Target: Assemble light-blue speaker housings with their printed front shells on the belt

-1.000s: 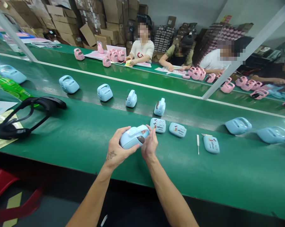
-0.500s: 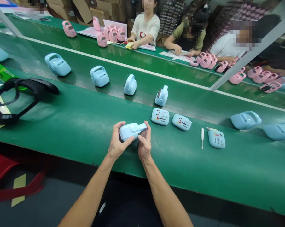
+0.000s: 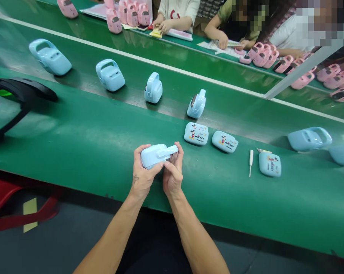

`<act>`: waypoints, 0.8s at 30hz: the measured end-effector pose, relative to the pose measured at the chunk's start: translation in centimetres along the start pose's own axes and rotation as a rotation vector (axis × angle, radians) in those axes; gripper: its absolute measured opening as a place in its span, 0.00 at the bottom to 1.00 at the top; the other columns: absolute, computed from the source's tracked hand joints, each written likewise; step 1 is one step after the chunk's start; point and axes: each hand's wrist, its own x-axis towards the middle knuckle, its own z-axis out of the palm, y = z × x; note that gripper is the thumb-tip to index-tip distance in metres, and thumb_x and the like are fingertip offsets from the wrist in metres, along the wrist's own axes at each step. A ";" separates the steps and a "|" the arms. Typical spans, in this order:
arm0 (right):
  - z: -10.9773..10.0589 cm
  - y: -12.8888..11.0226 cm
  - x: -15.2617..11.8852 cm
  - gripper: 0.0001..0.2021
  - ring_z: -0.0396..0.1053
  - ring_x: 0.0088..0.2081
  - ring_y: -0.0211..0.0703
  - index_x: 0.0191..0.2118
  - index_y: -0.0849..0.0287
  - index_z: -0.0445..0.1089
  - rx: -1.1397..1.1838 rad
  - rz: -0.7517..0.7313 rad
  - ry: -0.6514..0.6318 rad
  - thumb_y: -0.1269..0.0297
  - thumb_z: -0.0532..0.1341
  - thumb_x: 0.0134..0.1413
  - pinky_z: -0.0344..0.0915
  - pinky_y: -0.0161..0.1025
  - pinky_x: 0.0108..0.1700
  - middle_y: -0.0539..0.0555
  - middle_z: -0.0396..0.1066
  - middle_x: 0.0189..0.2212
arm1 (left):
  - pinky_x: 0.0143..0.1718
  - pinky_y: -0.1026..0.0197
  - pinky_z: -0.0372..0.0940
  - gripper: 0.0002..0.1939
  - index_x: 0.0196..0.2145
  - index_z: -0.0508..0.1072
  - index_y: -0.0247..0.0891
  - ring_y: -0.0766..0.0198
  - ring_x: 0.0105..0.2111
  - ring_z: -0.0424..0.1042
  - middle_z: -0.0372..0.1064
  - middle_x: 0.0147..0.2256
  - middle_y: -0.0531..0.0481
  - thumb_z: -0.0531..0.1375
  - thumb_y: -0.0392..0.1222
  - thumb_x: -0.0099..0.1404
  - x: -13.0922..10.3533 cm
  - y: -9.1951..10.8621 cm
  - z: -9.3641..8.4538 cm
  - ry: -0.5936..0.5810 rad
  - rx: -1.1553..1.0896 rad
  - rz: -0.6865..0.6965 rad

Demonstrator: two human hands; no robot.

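Both my hands hold a light blue plastic device with a handle (image 3: 153, 155) above the green table. My left hand (image 3: 142, 171) wraps round its body, thumb along the near side. At the handle end, my right hand (image 3: 174, 171) grips with fingers behind and thumb in front. The underside of the device is hidden. Just right of my hands lie two blue covers printed with Mickey, the nearer cover (image 3: 196, 134) and another cover (image 3: 225, 142). Farther right are a white-handled screwdriver (image 3: 251, 160) and a third printed cover (image 3: 270, 164).
Several similar blue devices stand on the belt (image 3: 110, 76) beyond the table. A black strapped headset (image 3: 23, 99) lies at the left. Across the belt, co-workers handle papers near pink devices (image 3: 263, 55). A red chair (image 3: 6, 205) stands at lower left.
The view has tilted down and come closer, so the far side has slid upward. My hands keep their hold on the blue device, which has turned slightly.
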 end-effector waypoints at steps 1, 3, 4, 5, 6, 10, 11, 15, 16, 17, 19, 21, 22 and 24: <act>0.1 -0.1 0.0 0.36 0.55 0.66 0.53 0.64 0.46 0.56 0.033 0.010 0.007 0.61 0.60 0.46 0.51 0.59 0.69 0.53 0.55 0.66 | 0.40 0.61 0.71 0.34 0.51 0.68 0.45 0.60 0.42 0.74 0.70 0.47 0.48 0.74 0.45 0.48 0.0 0.0 0.1 0.002 -0.009 0.001; 0.3 -0.1 -0.1 0.35 0.57 0.65 0.52 0.63 0.46 0.57 0.071 0.029 0.017 0.62 0.61 0.45 0.53 0.58 0.68 0.53 0.55 0.66 | 0.42 0.60 0.71 0.34 0.51 0.68 0.45 0.59 0.43 0.74 0.70 0.48 0.48 0.74 0.44 0.48 -0.1 0.1 0.2 0.013 -0.005 0.008; 0.4 0.0 -0.1 0.35 0.58 0.64 0.52 0.63 0.45 0.56 0.062 0.036 0.019 0.62 0.60 0.45 0.55 0.58 0.67 0.53 0.55 0.66 | 0.42 0.60 0.71 0.34 0.51 0.68 0.45 0.59 0.43 0.74 0.70 0.48 0.48 0.74 0.45 0.48 -0.2 0.1 0.2 0.020 0.006 0.013; 0.5 0.1 -0.1 0.36 0.60 0.62 0.52 0.64 0.45 0.55 0.044 0.042 0.017 0.61 0.60 0.46 0.57 0.58 0.66 0.54 0.56 0.65 | 0.43 0.59 0.72 0.33 0.51 0.68 0.45 0.58 0.44 0.74 0.70 0.49 0.47 0.74 0.45 0.48 -0.2 0.1 0.2 0.026 0.021 0.016; 0.5 0.2 -0.1 0.36 0.62 0.61 0.53 0.64 0.45 0.54 0.020 0.046 0.013 0.61 0.59 0.46 0.60 0.58 0.64 0.54 0.58 0.63 | 0.43 0.59 0.72 0.33 0.51 0.68 0.45 0.58 0.44 0.74 0.70 0.49 0.47 0.74 0.45 0.48 -0.2 0.1 0.3 0.029 0.035 0.018; 0.2 0.6 0.1 0.38 0.66 0.56 0.53 0.67 0.46 0.51 -0.068 0.038 -0.007 0.58 0.59 0.49 0.65 0.56 0.60 0.56 0.63 0.58 | 0.44 0.57 0.72 0.33 0.52 0.66 0.45 0.56 0.45 0.74 0.70 0.49 0.46 0.72 0.48 0.50 0.2 0.1 0.1 0.016 0.072 0.020; -0.1 0.5 0.2 0.37 0.66 0.58 0.53 0.67 0.47 0.52 -0.087 0.031 -0.024 0.57 0.60 0.50 0.64 0.56 0.61 0.56 0.63 0.58 | 0.45 0.56 0.72 0.33 0.52 0.66 0.45 0.56 0.46 0.74 0.70 0.50 0.45 0.72 0.48 0.51 0.3 0.0 -0.1 0.011 0.073 0.018; -1.5 0.1 1.1 0.44 0.55 0.68 0.57 0.67 0.50 0.55 -0.186 -0.025 -0.108 0.54 0.71 0.45 0.52 0.58 0.70 0.57 0.56 0.68 | 0.47 0.54 0.71 0.33 0.51 0.67 0.44 0.52 0.49 0.73 0.71 0.52 0.45 0.73 0.46 0.48 1.2 0.1 -1.6 -0.016 -0.017 -0.041; -1.8 -0.1 1.5 0.47 0.54 0.69 0.58 0.67 0.51 0.55 -0.194 -0.020 -0.141 0.54 0.74 0.41 0.52 0.58 0.70 0.58 0.55 0.68 | 0.46 0.54 0.71 0.32 0.51 0.67 0.44 0.52 0.49 0.74 0.72 0.52 0.45 0.72 0.46 0.49 1.4 0.2 -2.1 -0.031 -0.065 -0.066; -2.0 -0.2 1.8 0.49 0.57 0.68 0.58 0.66 0.52 0.55 -0.187 0.002 -0.184 0.54 0.76 0.38 0.55 0.59 0.69 0.59 0.58 0.67 | 0.44 0.54 0.72 0.31 0.51 0.67 0.44 0.52 0.48 0.74 0.73 0.51 0.45 0.71 0.47 0.50 1.7 0.3 -2.6 -0.051 -0.112 -0.091; -2.1 -0.5 2.4 0.47 0.67 0.61 0.58 0.63 0.53 0.59 -0.157 0.063 -0.285 0.53 0.77 0.35 0.64 0.58 0.63 0.60 0.68 0.59 | 0.42 0.53 0.72 0.28 0.52 0.69 0.43 0.51 0.46 0.75 0.74 0.50 0.44 0.67 0.51 0.54 2.3 0.5 -3.5 -0.106 -0.164 -0.114; -1.9 -0.8 2.9 0.42 0.72 0.53 0.56 0.57 0.54 0.64 -0.201 0.067 -0.337 0.52 0.78 0.35 0.69 0.55 0.57 0.58 0.73 0.51 | 0.43 0.51 0.71 0.26 0.50 0.72 0.39 0.49 0.47 0.76 0.75 0.50 0.40 0.62 0.55 0.59 3.2 0.5 -4.0 -0.148 -0.142 -0.078; -1.7 -1.0 3.0 0.40 0.73 0.51 0.55 0.55 0.54 0.65 -0.276 0.035 -0.328 0.53 0.78 0.34 0.70 0.54 0.57 0.57 0.74 0.50 | 0.44 0.51 0.71 0.26 0.49 0.74 0.37 0.49 0.48 0.75 0.75 0.50 0.39 0.60 0.58 0.61 3.8 0.4 -4.2 -0.148 -0.111 -0.043; -1.5 -1.2 3.3 0.39 0.72 0.51 0.54 0.54 0.54 0.67 -0.480 -0.068 -0.299 0.55 0.79 0.33 0.68 0.54 0.59 0.56 0.73 0.50 | 0.45 0.52 0.70 0.29 0.46 0.76 0.35 0.50 0.47 0.76 0.77 0.47 0.38 0.53 0.63 0.65 4.9 0.0 -4.0 -0.099 -0.041 0.022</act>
